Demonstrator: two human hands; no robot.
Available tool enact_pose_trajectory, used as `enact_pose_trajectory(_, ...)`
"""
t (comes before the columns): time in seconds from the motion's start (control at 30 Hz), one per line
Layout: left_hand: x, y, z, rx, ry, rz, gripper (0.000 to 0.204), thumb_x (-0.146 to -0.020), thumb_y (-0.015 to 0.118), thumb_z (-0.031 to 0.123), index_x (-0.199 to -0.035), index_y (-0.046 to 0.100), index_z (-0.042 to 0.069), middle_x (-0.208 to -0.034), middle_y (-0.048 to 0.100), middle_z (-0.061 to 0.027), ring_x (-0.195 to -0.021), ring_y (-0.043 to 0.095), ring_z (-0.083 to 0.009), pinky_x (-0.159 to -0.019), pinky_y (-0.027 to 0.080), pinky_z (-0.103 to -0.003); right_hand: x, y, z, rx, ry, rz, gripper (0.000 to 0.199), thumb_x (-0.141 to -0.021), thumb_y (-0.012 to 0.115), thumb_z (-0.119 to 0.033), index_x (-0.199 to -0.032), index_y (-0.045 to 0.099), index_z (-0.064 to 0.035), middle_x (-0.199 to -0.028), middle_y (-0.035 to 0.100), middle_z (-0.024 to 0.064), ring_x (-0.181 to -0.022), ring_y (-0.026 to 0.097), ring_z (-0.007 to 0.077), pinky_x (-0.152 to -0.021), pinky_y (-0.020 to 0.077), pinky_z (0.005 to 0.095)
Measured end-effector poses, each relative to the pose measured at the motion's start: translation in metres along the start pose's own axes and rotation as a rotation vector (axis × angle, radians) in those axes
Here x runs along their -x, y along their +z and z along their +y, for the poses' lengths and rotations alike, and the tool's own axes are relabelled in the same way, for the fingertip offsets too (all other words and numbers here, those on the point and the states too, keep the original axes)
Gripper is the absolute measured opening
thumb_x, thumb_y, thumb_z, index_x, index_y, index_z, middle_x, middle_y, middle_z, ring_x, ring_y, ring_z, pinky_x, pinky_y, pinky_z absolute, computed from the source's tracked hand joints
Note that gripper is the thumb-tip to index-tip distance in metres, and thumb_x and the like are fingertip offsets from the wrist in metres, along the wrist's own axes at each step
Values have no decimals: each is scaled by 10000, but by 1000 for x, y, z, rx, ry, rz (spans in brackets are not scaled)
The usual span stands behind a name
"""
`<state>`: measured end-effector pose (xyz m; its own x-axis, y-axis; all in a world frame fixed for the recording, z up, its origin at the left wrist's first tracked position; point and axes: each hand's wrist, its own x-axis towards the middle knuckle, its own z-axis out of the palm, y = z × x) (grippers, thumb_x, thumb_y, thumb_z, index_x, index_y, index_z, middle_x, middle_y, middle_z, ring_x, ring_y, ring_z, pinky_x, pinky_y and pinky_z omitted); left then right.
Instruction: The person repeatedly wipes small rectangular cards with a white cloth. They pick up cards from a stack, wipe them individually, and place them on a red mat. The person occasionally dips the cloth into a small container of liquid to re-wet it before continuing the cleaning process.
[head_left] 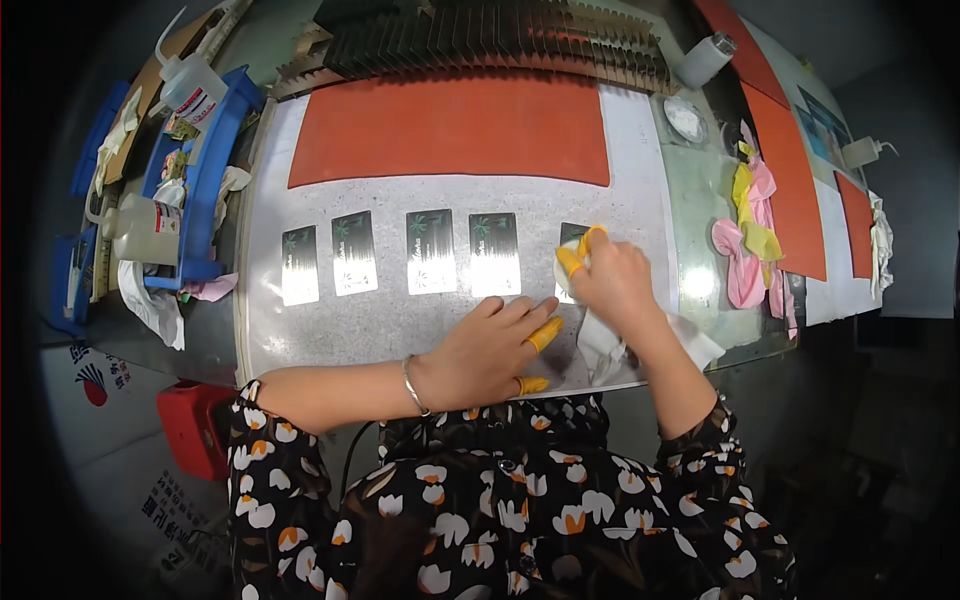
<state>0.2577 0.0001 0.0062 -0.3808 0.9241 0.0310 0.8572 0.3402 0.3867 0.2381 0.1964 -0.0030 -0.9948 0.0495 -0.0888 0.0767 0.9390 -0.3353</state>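
Observation:
Five shiny black-and-silver cards form a row on the grey mat (400, 335); the leftmost card (300, 265) and the rightmost card (574, 232) mark its ends. My right hand (612, 285), with yellow finger cots on two fingertips, pinches a small whitish pad (561, 272) against the rightmost card, covering much of it. Under my right wrist lies a crumpled white cloth (690, 342). My left hand (488, 350) rests on the mat below the cards, fingers stretched toward the right, two of them in yellow cots. Nothing shows in it.
Behind the cards lies an orange sheet (450, 130), with a dark slotted rack (490, 45) beyond. Blue trays (205, 180) with squeeze bottles (145, 230) stand left. Pink and yellow cloths (745, 260) and a small dish (684, 118) lie right. A red stool (190, 430) stands below.

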Motion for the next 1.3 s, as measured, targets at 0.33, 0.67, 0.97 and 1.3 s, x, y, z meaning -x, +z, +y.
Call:
enact_pose_trajectory(0.33, 53, -15, -18, 73, -177, 102, 588, -708, 666, 296, -1167, 481, -21, -1324, 381, -106, -1052, 442, -259, -861, 372, -361, 48, -11, -11, 32, -98, -225, 236, -763, 605, -222, -819, 526, -7, -608, 590, 188, -605, 593, 373, -583, 456, 454)
enact_pose_trajectory(0.67, 58, -12, -19, 10, -180, 99, 555, -743, 630, 346, -1136, 514, -27, -1302, 425, -104, -1075, 432, -239, -874, 357, -353, -66, 14, -74, 9, -218, -76, 247, -763, 594, -236, -826, 546, -2, -693, 617, 178, -674, 600, 358, -626, 465, 435)
enact_pose_trajectory(0.97, 72, -12, -28, 155, -97, 156, 547, -716, 667, 282, -1140, 502, -22, -1324, 402, -115, -1113, 425, -258, -897, 358, -362, -6, 25, -76, 28, -214, -113, 241, -739, 610, -206, -796, 538, 17, -603, 593, 191, -578, 595, 371, -551, 468, 442)
enact_pose_trajectory(1.3, 113, -27, -38, 50, -318, 189, 574, -702, 681, 254, -1185, 480, 18, -1299, 424, -98, -1097, 442, -267, -894, 376, -369, -11, -6, -105, 77, -359, -270, 243, -738, 591, -208, -836, 545, 9, -649, 605, 201, -635, 602, 373, -608, 466, 456)
